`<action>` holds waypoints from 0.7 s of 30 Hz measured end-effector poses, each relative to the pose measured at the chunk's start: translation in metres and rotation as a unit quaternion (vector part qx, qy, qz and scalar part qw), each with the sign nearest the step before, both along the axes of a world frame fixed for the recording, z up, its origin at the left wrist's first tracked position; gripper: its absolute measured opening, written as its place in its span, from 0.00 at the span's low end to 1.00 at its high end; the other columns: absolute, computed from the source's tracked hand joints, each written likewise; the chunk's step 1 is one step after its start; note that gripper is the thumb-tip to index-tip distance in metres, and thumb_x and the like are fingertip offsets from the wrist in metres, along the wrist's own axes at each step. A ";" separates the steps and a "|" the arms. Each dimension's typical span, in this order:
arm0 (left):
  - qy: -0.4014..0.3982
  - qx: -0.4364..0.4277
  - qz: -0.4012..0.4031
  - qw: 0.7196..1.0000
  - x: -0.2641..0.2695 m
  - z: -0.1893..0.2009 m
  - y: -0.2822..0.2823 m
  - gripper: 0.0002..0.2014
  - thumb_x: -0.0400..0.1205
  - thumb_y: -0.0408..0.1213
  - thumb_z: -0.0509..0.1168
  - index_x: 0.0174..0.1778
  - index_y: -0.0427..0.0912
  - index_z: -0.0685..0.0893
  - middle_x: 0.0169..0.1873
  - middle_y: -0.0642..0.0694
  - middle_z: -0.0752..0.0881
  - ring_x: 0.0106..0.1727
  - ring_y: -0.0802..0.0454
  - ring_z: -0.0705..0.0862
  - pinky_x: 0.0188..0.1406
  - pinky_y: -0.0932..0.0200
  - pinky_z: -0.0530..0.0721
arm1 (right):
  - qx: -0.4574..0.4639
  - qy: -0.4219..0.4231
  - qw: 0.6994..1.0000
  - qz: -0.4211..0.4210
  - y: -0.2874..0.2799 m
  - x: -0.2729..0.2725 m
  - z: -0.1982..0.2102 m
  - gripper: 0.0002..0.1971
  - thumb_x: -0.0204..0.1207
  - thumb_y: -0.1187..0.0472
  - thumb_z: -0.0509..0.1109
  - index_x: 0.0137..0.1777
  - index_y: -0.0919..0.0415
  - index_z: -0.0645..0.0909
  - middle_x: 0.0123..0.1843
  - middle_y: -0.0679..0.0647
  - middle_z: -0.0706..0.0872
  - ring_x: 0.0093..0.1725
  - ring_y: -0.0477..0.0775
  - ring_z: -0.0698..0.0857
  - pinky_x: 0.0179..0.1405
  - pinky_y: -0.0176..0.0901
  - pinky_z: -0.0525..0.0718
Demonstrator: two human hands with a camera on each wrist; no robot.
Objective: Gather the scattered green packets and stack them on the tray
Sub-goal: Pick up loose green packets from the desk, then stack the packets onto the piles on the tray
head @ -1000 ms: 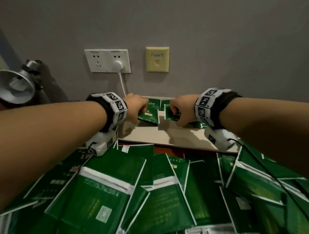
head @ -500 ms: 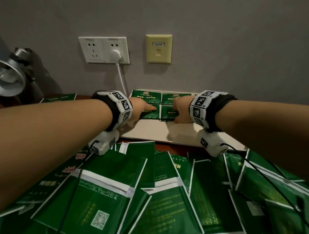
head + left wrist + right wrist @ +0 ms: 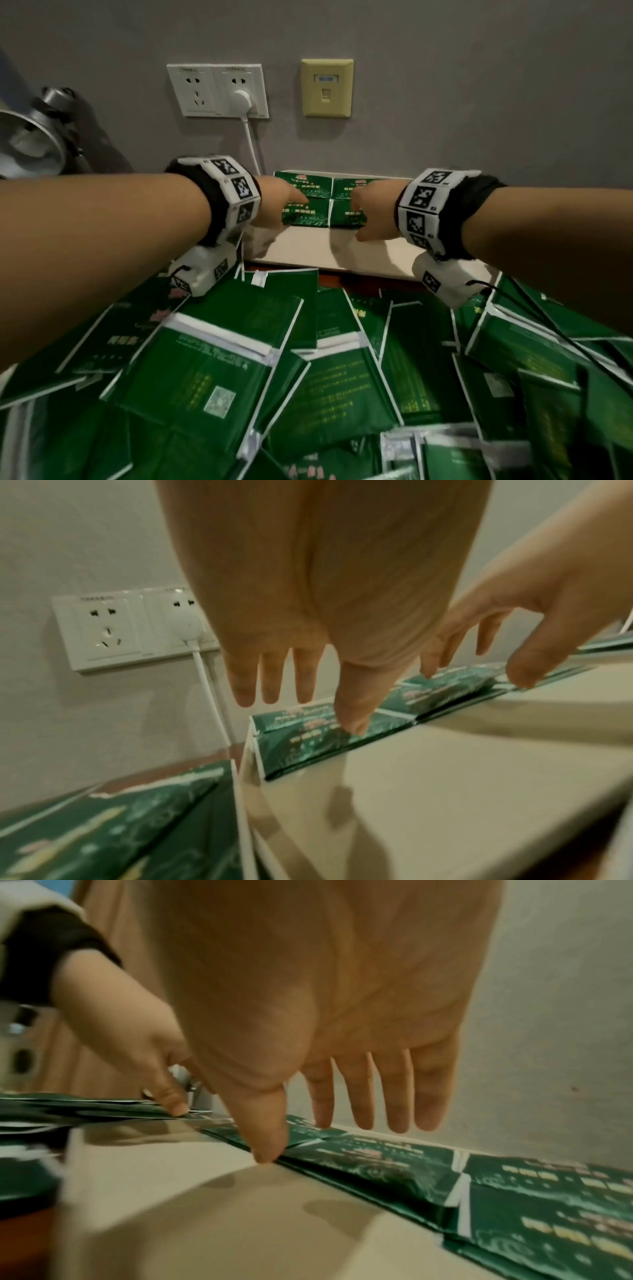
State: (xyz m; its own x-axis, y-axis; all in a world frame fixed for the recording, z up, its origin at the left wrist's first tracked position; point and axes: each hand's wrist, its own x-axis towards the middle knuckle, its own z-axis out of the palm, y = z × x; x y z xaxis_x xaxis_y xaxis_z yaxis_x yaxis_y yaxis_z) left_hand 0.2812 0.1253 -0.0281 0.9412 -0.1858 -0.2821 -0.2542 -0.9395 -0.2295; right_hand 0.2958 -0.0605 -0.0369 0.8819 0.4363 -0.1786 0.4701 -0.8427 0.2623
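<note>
The head view looks forward and down toward the far wall. Each wrist view sits close under its palm, facing the same way. All three share the tray [image 3: 329, 246].

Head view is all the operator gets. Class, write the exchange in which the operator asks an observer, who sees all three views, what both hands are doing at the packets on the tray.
Operator: From the head camera, is the left hand gripping anything?
Observer: No. The left wrist view shows its fingers straight, with only the thumb tip touching the near-left packet.
Operator: And the right hand?
Observer: The right wrist view shows straight fingers there too. The thumb tip sits at the near edge of another packet, where it meets the tray.
</note>
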 end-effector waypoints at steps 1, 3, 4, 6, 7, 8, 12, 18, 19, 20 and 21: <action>-0.003 0.007 0.001 1.000 -0.013 0.009 -0.002 0.31 0.83 0.34 0.65 0.82 0.52 0.65 0.79 0.46 0.70 0.76 0.45 0.72 0.70 0.52 0.73 | -0.008 0.009 1.000 0.022 0.000 -0.016 0.006 0.24 0.78 0.46 0.69 0.68 0.60 0.78 0.62 0.56 0.85 0.59 0.60 0.84 0.56 0.50 0.84; 0.001 0.014 -0.010 1.000 -0.042 0.026 -0.010 0.26 0.84 0.37 0.65 0.79 0.50 0.71 0.76 0.47 0.74 0.72 0.46 0.75 0.66 0.56 0.74 | -0.030 0.034 0.997 0.062 -0.002 -0.050 0.015 0.21 0.79 0.46 0.68 0.64 0.59 0.81 0.59 0.55 0.86 0.57 0.59 0.84 0.50 0.46 0.83; 0.007 0.012 -0.018 1.000 -0.058 0.032 -0.015 0.24 0.83 0.39 0.66 0.76 0.49 0.73 0.73 0.47 0.77 0.70 0.47 0.77 0.64 0.58 0.75 | -0.038 0.051 0.995 0.077 -0.004 -0.069 0.018 0.20 0.78 0.45 0.69 0.62 0.58 0.82 0.57 0.55 0.87 0.56 0.58 0.85 0.46 0.43 0.80; 0.031 0.016 -0.033 0.999 -0.092 0.037 -0.025 0.21 0.83 0.42 0.67 0.73 0.48 0.77 0.67 0.48 0.81 0.64 0.49 0.80 0.61 0.59 0.77 | -0.039 0.082 0.990 0.105 -0.009 -0.105 0.020 0.22 0.76 0.43 0.71 0.62 0.57 0.81 0.56 0.54 0.86 0.51 0.55 0.83 0.41 0.40 0.75; 0.047 0.025 -0.037 0.998 -0.109 0.036 -0.030 0.20 0.83 0.44 0.67 0.71 0.48 0.78 0.65 0.49 0.82 0.62 0.49 0.81 0.60 0.59 0.78 | -0.036 0.101 0.988 0.115 -0.011 -0.122 0.019 0.24 0.74 0.41 0.73 0.64 0.56 0.79 0.58 0.54 0.85 0.51 0.55 0.82 0.42 0.40 0.74; 0.059 0.040 -0.039 0.997 -0.127 0.034 -0.034 0.20 0.82 0.47 0.66 0.69 0.47 0.80 0.63 0.48 0.83 0.60 0.49 0.82 0.59 0.57 0.80 | -0.030 0.114 0.985 0.125 -0.013 -0.139 0.016 0.28 0.72 0.40 0.74 0.66 0.56 0.76 0.60 0.54 0.83 0.52 0.55 0.81 0.45 0.40 0.74; 0.103 0.082 -0.012 0.991 -0.189 0.013 -0.033 0.31 0.78 0.59 0.68 0.71 0.43 0.76 0.63 0.44 0.82 0.58 0.45 0.82 0.56 0.56 0.81 | -0.035 0.105 0.980 0.165 -0.012 -0.187 -0.004 0.36 0.66 0.36 0.77 0.69 0.56 0.72 0.60 0.55 0.83 0.55 0.58 0.84 0.45 0.42 0.77; 0.084 0.013 0.018 0.996 -0.254 -0.015 -0.006 0.41 0.78 0.56 0.68 0.82 0.41 0.60 0.77 0.40 0.68 0.76 0.42 0.71 0.74 0.49 0.72 | -0.082 0.059 0.981 0.164 -0.007 -0.223 -0.004 0.13 0.78 0.51 0.66 0.59 0.55 0.82 0.45 0.53 0.86 0.43 0.58 0.85 0.34 0.41 0.77; 0.076 -0.009 0.024 0.997 -0.260 -0.014 -0.004 0.37 0.79 0.54 0.67 0.80 0.42 0.64 0.76 0.42 0.71 0.74 0.43 0.73 0.73 0.49 0.74 | -0.102 0.048 0.981 0.160 -0.007 -0.227 -0.003 0.12 0.79 0.55 0.65 0.60 0.56 0.82 0.42 0.52 0.84 0.40 0.57 0.84 0.30 0.41 0.76; 0.073 -0.028 0.033 0.996 -0.265 -0.011 -0.003 0.33 0.80 0.53 0.67 0.79 0.43 0.67 0.74 0.43 0.74 0.72 0.44 0.75 0.71 0.49 0.75 | -0.116 0.037 0.980 0.158 -0.007 -0.231 -0.002 0.13 0.79 0.58 0.64 0.62 0.56 0.82 0.42 0.52 0.83 0.40 0.57 0.83 0.28 0.41 0.76; 0.071 -0.043 0.040 0.996 -0.270 -0.008 -0.002 0.30 0.80 0.51 0.67 0.77 0.45 0.69 0.72 0.44 0.76 0.70 0.45 0.77 0.69 0.49 0.77 | -0.123 0.029 0.979 0.158 -0.010 -0.234 -0.001 0.15 0.80 0.61 0.63 0.65 0.56 0.81 0.44 0.52 0.84 0.42 0.57 0.84 0.29 0.41 0.77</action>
State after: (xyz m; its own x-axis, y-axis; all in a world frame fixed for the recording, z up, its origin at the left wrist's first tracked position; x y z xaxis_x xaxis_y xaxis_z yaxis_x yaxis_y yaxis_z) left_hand 0.0116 0.1231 -0.0363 0.9055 -0.1419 -0.4000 -0.2027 -0.9726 -0.1138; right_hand 0.0616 -0.0703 -0.0384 0.6943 0.6241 -0.3584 0.7180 -0.5672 0.4034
